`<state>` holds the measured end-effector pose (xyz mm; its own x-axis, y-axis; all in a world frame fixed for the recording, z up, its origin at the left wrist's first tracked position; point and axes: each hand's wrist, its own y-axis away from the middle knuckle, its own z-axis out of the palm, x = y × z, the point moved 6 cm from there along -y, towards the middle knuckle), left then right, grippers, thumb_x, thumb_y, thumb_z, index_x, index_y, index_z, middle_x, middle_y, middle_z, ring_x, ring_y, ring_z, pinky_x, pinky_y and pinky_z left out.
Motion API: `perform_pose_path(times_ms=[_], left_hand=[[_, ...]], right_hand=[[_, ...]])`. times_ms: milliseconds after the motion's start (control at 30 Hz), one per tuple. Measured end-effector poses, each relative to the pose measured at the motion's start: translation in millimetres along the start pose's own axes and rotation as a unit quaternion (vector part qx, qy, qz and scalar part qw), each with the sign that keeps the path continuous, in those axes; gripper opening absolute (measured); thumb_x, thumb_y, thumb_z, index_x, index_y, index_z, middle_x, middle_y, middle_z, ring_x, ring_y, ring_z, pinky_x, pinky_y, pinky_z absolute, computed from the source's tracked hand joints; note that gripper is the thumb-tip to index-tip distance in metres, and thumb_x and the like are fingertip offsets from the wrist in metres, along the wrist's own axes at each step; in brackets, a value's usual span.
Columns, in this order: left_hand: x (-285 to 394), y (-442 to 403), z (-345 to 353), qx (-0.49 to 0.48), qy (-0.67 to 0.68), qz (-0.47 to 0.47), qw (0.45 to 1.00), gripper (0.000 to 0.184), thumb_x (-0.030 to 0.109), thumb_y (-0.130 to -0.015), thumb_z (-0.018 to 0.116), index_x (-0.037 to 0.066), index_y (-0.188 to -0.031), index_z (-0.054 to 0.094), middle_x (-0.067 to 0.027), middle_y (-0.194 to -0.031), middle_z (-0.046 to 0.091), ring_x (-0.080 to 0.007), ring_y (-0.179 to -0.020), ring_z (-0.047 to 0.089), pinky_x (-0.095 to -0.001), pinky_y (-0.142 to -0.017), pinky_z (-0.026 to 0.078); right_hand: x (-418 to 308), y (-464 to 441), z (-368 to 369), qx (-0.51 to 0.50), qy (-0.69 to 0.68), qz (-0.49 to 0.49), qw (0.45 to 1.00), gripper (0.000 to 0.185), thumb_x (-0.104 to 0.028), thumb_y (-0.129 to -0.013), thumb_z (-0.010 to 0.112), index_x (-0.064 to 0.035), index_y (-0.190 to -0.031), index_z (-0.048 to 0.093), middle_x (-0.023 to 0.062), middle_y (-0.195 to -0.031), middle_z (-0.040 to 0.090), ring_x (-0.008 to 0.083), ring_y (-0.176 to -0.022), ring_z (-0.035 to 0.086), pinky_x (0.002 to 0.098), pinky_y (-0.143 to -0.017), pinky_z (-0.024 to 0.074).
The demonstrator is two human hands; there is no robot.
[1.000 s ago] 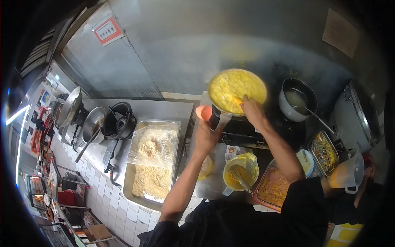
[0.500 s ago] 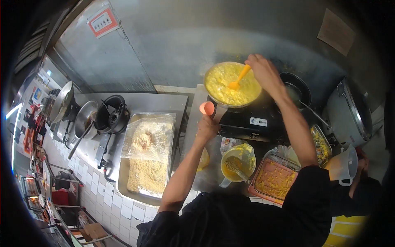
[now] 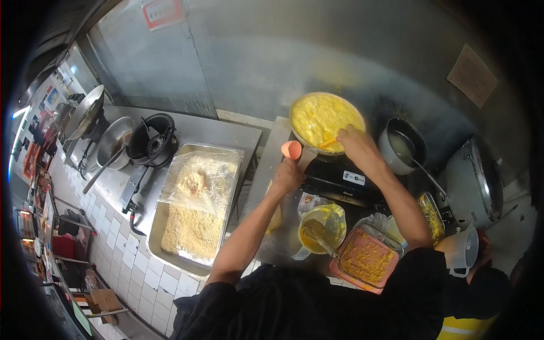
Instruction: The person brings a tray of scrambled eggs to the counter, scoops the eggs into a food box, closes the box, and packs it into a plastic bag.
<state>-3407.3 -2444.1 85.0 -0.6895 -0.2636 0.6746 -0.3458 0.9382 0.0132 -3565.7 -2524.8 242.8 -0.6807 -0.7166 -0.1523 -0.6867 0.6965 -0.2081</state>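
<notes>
A round pan [image 3: 357, 107] full of soft, lumpy yellow egg-like mixture [image 3: 323, 116] sits on a black portable stove [image 3: 334, 178]. My left hand [image 3: 288, 177] is closed at the pan's handle [image 3: 307, 157], on its near side. A pinkish-orange, round, cup-like piece [image 3: 291, 149] sticks up above that fist; I cannot tell what it is. My right hand [image 3: 360, 148] grips an orange spatula [image 3: 328, 143] at the pan's near right rim, its blade low in the mixture.
Near me stand a jug [image 3: 323, 226] with a whisk [image 3: 320, 237] and a pink tray [image 3: 368, 258] of yellow bits. Right are a dark pot [image 3: 401, 148], a big cooker [image 3: 473, 175] and another person's hand at a measuring jug [image 3: 460, 249]. Left is a crumb-filled metal tray [image 3: 153, 241].
My right hand has brought the spatula down toward the pan's near right rim, its handle now lying lower. My left hand keeps its grip. The whole view has shifted and tilted slightly.
</notes>
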Motion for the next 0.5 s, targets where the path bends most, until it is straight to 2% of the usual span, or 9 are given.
perform_pose_path(times_ms=[167, 233, 267, 333, 367, 400, 500], left_hand=[[-10.1, -2.9, 4.7, -0.023, 0.048, -0.014, 0.998, 0.028, 0.020, -0.070, 0.078, 0.000, -0.083, 0.064, -0.0204, -0.083, 0.067, -0.0350, -0.082, 0.066, -0.0429, -0.071, 0.051], [-7.3, -1.3, 4.5, -0.039, 0.062, -0.014, 0.997, 0.028, 0.019, -0.070, 0.078, 0.000, -0.085, 0.064, -0.0199, -0.084, 0.067, -0.0340, -0.082, 0.066, -0.0421, -0.071, 0.051], [-4.9, 1.0, 0.7, -0.027, 0.059, -0.021, 0.998, 0.029, 0.019, -0.070, 0.078, 0.000, -0.087, 0.064, -0.0195, -0.084, 0.067, -0.0331, -0.082, 0.066, -0.0413, -0.071, 0.051], [-5.7, 1.4, 0.3, -0.018, 0.052, -0.025, 0.998, 0.030, 0.018, -0.070, 0.077, 0.000, -0.089, 0.063, -0.0190, -0.085, 0.068, -0.0321, -0.082, 0.066, -0.0405, -0.072, 0.051], [-7.2, 0.2, 2.9, -0.027, 0.072, -0.022, 0.997, 0.034, 0.017, -0.070, 0.078, -0.002, -0.091, 0.060, -0.0219, -0.086, 0.067, -0.0357, -0.085, 0.066, -0.0429, -0.074, 0.051], [-8.2, -1.4, 4.6, -0.037, 0.094, -0.020, 0.995, 0.038, 0.017, -0.070, 0.079, -0.004, -0.094, 0.057, -0.0249, -0.087, 0.067, -0.0393, -0.089, 0.066, -0.0453, -0.077, 0.052], [-2.8, 2.5, -1.2, -0.051, 0.099, -0.021, 0.994, 0.037, 0.016, -0.071, 0.078, -0.004, -0.094, 0.057, -0.0255, -0.088, 0.067, -0.0397, -0.089, 0.066, -0.0454, -0.077, 0.052]], right_hand=[[22.6, -30.4, 47.5, 0.036, 0.007, -0.017, 0.999, 0.017, -0.007, -0.087, 0.051, 0.0034, -0.089, 0.064, 0.0243, -0.090, 0.061, 0.0391, -0.079, 0.065, 0.0467, -0.070, 0.0525], [34.5, -45.2, 71.7, 0.058, 0.054, -0.094, 0.992, 0.019, -0.007, -0.087, 0.050, 0.0033, -0.089, 0.065, 0.0245, -0.090, 0.061, 0.0396, -0.080, 0.065, 0.0462, -0.070, 0.0528], [41.1, -52.3, 78.2, 0.061, 0.054, -0.091, 0.993, 0.019, -0.007, -0.087, 0.050, 0.0033, -0.089, 0.065, 0.0245, -0.090, 0.061, 0.0396, -0.080, 0.065, 0.0462, -0.070, 0.0528], [55.9, -64.3, 84.7, 0.074, 0.051, -0.054, 0.994, 0.019, -0.006, -0.087, 0.049, 0.0023, -0.088, 0.066, 0.0239, -0.089, 0.062, 0.0392, -0.080, 0.065, 0.0456, -0.070, 0.0529], [63.2, -69.0, 85.5, 0.077, 0.051, -0.050, 0.994, 0.019, -0.006, -0.087, 0.049, 0.0023, -0.088, 0.066, 0.0239, -0.089, 0.062, 0.0392, -0.080, 0.065, 0.0456, -0.070, 0.0529], [75.4, -73.9, 83.2, 0.093, 0.040, -0.010, 0.995, 0.019, -0.011, -0.090, 0.050, 0.0013, -0.089, 0.064, 0.0230, -0.088, 0.063, 0.0387, -0.081, 0.065, 0.0465, -0.071, 0.0516], [125.4, -95.8, 82.5, 0.113, 0.048, 0.051, 0.991, 0.023, -0.018, -0.093, 0.050, -0.0002, -0.088, 0.063, 0.0211, -0.087, 0.065, 0.0383, -0.083, 0.064, 0.0477, -0.073, 0.0500]])
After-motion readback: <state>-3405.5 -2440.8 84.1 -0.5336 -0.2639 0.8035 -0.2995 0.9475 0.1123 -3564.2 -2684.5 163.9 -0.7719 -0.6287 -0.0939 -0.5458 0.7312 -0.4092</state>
